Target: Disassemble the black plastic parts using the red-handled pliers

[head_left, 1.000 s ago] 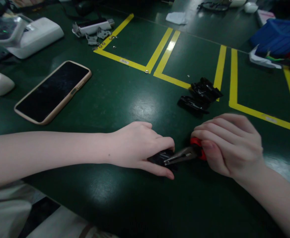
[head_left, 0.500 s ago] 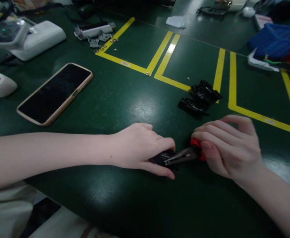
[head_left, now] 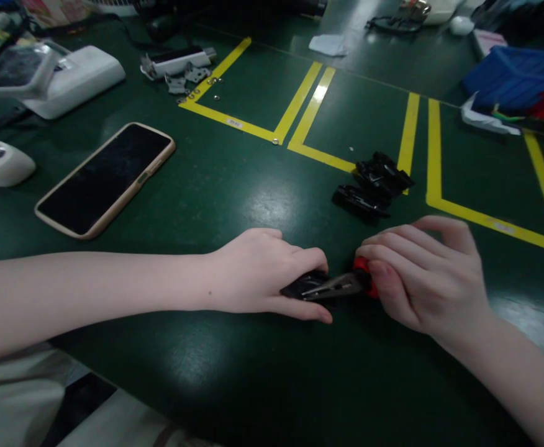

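My left hand [head_left: 272,273] presses a small black plastic part [head_left: 302,285] against the green table, its thumb and forefinger on either side. Most of that part is hidden under the palm. Red-handled needle-nose pliers [head_left: 340,287] are gripped in my right hand [head_left: 423,273], whose fingers wrap round the handles. The jaws point left and their tips reach the black part; whether they pinch anything is too small to tell. Beyond my hands, several more black plastic parts [head_left: 377,183] lie in a loose group on the table.
A phone [head_left: 107,180] in a tan case lies at the left, near a white mouse-shaped thing [head_left: 2,162] and a white device [head_left: 79,81]. Yellow tape [head_left: 253,129] marks areas on the table [head_left: 235,186]. Metal pieces [head_left: 185,77] lie at the back. A blue bin [head_left: 514,77] stands far right.
The pliers' tips have shifted slightly left and up on the black part. My left thumb has moved a little up; both hands keep their hold.
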Action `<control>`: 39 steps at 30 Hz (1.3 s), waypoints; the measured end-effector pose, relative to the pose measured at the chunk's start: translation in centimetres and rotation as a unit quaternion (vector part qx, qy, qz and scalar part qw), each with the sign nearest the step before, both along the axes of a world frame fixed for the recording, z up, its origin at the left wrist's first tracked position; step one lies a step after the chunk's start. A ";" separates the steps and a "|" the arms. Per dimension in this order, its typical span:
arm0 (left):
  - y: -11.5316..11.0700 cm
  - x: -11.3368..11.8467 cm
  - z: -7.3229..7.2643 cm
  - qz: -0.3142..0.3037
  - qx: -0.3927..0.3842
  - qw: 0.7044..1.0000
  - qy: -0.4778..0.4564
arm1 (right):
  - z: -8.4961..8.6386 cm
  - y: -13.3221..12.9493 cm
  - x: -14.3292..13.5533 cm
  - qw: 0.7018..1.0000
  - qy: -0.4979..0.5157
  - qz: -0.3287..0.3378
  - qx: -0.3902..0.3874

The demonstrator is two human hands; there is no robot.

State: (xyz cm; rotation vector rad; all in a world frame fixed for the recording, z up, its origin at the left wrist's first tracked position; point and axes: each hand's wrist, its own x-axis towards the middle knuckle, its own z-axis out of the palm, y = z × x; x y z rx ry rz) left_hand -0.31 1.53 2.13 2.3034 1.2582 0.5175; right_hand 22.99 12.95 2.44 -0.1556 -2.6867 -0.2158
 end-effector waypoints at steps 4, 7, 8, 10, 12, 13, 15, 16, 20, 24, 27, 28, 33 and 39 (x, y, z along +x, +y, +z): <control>0.0 -0.1 0.1 0.013 -0.007 1.000 -0.002 | 0.1 0.4 -0.1 1.000 0.002 0.016 0.019; 0.0 -0.1 0.2 0.015 -0.021 1.000 -0.003 | 0.1 0.6 -0.1 1.000 0.013 0.015 0.005; 0.0 -0.1 0.2 0.014 -0.025 1.000 -0.006 | 0.0 0.6 0.0 1.000 0.015 0.015 -0.006; -0.1 -0.1 0.1 0.015 -0.021 1.000 -0.016 | 0.0 0.7 0.0 1.000 0.014 0.012 -0.021; -0.2 -0.2 0.1 0.022 0.001 1.000 -0.023 | -0.1 0.7 0.1 1.000 0.011 0.009 -0.023; -0.2 -0.3 0.1 0.026 0.016 0.999 -0.022 | -0.2 0.8 0.2 1.000 0.012 0.008 -0.019; -0.3 -0.4 0.1 0.032 0.042 0.999 -0.010 | -0.2 0.9 0.4 1.000 0.014 0.005 -0.018; -0.2 -0.5 0.1 0.036 0.051 0.998 -0.003 | -0.3 0.9 0.5 1.000 0.013 0.003 -0.023; -0.1 -0.7 0.0 0.061 0.069 0.996 0.018 | -0.5 1.0 1.0 0.999 0.011 -0.020 -0.040; 0.0 -0.9 -0.1 0.073 0.077 0.994 0.036 | -0.3 0.9 1.6 0.999 0.006 -0.033 -0.011; 0.1 -1.2 -0.2 0.073 0.080 0.993 0.042 | -0.1 0.8 1.8 0.998 0.004 -0.064 0.003; 0.1 -1.3 -0.2 0.073 0.083 0.993 0.038 | -0.1 0.8 1.8 0.997 0.004 -0.077 0.007; 0.1 -2.3 -0.1 0.051 0.117 0.992 0.000 | -0.6 0.8 2.2 0.990 -0.003 -0.135 0.030; 0.2 -3.2 -0.3 0.013 0.164 0.986 0.000 | -1.3 -0.5 4.5 0.971 0.012 -0.235 -0.043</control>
